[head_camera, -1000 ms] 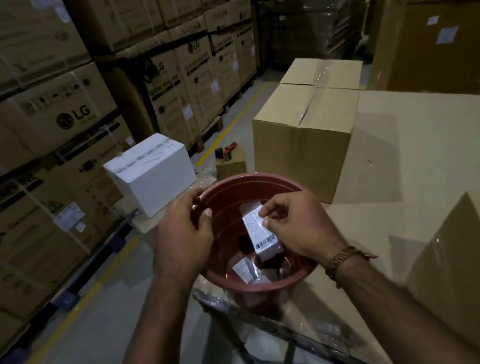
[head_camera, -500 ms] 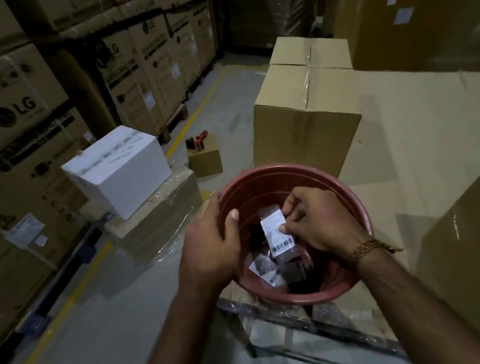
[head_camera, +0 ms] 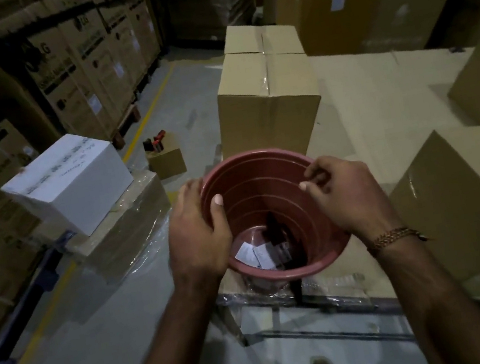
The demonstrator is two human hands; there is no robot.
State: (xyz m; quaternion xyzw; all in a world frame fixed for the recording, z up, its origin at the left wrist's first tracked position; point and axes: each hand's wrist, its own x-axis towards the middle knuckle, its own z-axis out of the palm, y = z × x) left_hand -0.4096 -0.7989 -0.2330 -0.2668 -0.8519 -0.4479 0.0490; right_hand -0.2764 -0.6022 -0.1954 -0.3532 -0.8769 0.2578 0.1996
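Observation:
A red-brown plastic tub [head_camera: 257,178] stands at the near edge of a wrapped cardboard stack. My left hand [head_camera: 197,237] grips its left rim, thumb inside the wall. My right hand [head_camera: 347,195] is at the right rim, fingers curled and pinching the edge. Several small packets with white labels [head_camera: 253,253] lie on the tub's bottom beside a dark packet [head_camera: 283,246]. Neither hand holds a packet.
A taped brown carton [head_camera: 265,97] stands just behind the tub. To the left, a white box [head_camera: 69,183] sits on a wrapped carton, and a small box with a red tool [head_camera: 166,159] stands on the floor. Another carton [head_camera: 461,207] is at right. LG cartons [head_camera: 61,85] line the aisle.
My right hand has let go of the labelled packet, which now lies in the tub, and has moved out to the right rim. The left hand has kept its grip on the left rim.

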